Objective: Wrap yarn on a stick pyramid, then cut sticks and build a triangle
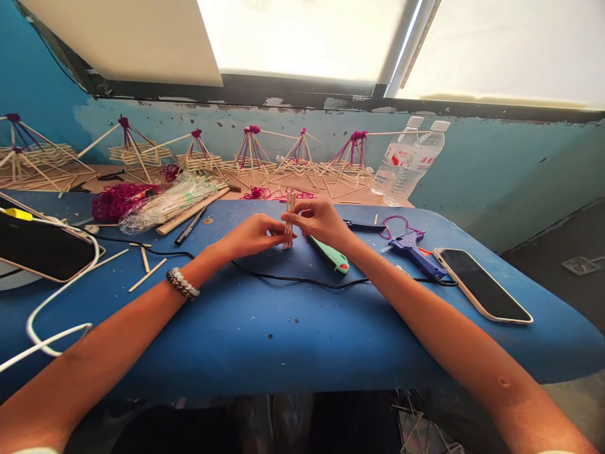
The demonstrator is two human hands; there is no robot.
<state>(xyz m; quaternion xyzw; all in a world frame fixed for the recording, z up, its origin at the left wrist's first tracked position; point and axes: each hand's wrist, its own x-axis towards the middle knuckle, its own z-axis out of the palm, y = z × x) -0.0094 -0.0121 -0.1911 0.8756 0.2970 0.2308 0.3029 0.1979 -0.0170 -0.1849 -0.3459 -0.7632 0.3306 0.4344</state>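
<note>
Both my hands meet over the middle of the blue table (pixel 283 328), pinching a small bundle of thin wooden sticks (pixel 290 217) held upright. My left hand (pixel 255 234) grips the bundle's lower part from the left; a beaded bracelet (pixel 182 283) sits on that wrist. My right hand (pixel 317 221) closes on the bundle from the right. A green-handled cutter (pixel 331 253) lies just under my right hand.
A blue glue gun (pixel 412 250) and a phone (pixel 482 284) lie to the right, another phone (pixel 42 249) to the left. A black cord (pixel 293 280) crosses the table. Loose sticks (pixel 146 274), a bag of sticks (pixel 170 202), purple yarn (pixel 113 200), stick-and-yarn frames (pixel 250 157) and two bottles (pixel 406 161) line the back.
</note>
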